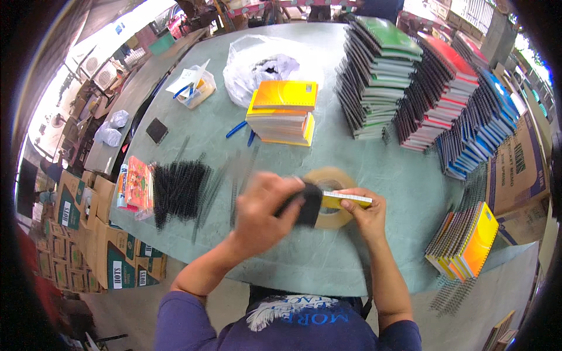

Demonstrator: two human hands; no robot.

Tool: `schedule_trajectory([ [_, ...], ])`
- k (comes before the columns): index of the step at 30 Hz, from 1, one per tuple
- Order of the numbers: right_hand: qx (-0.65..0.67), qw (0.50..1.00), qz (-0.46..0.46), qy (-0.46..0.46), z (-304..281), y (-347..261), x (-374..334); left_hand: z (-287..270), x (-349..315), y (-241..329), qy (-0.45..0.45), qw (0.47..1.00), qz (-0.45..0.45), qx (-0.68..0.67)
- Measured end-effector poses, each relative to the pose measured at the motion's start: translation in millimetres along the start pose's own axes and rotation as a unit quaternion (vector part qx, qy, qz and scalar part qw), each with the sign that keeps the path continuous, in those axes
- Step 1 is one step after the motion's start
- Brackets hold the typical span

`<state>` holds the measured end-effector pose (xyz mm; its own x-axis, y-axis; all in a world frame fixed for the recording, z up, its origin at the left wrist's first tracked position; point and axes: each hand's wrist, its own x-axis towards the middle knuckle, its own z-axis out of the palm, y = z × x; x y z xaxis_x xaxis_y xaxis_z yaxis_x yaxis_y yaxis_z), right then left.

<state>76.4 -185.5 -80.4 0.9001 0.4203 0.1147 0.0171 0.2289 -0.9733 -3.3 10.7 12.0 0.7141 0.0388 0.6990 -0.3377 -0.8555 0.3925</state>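
My right hand (367,213) pinches a small yellow notepad (346,200) edge-on between thumb and fingers. My left hand (264,205), smeared by motion, curls around a soft-looking black piece (310,206) that meets the notepad's left end. What exactly this black piece is, I cannot make out. Underneath both lies a roll of tan tape (332,220) on the green table (281,260). Left of my left hand, many black spiral binding coils (181,190) lie in a heap, with loose ones trailing toward the hand.
Beyond my hands stands a stack of yellow notepads (282,117), with blue pens (236,129) beside it. Tall stacks of green (380,76), red (442,88) and blue (483,126) spiral notebooks fill the far right. Bound yellow notebooks (465,240) stand at the right edge near cartons (518,175).
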Motion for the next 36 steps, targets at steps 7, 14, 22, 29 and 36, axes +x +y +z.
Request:
schedule_trajectory([
  [7, -0.019, 0.999, -0.01, -0.024, 2, -4, 1, 18, -21, -4, -0.1, 0.993, -0.017, -0.062],
  [14, -0.018, 0.997, -0.007, -0.075, -5, -5, 2, 24, -11, 8, -0.166, 0.982, -0.007, -0.084],
  [22, -0.067, 0.992, 0.02, -0.107, -6, -4, -3, 27, 1, 12, -0.105, 0.99, 0.057, -0.075],
  [29, -0.052, 0.991, 0.007, -0.124, -6, 9, -1, 32, 7, 17, -0.061, 0.996, 0.009, -0.07],
  [36, -0.015, 0.989, -0.009, -0.147, -1, -4, -1, 54, -71, 41, -0.384, 0.912, -0.051, -0.134],
])
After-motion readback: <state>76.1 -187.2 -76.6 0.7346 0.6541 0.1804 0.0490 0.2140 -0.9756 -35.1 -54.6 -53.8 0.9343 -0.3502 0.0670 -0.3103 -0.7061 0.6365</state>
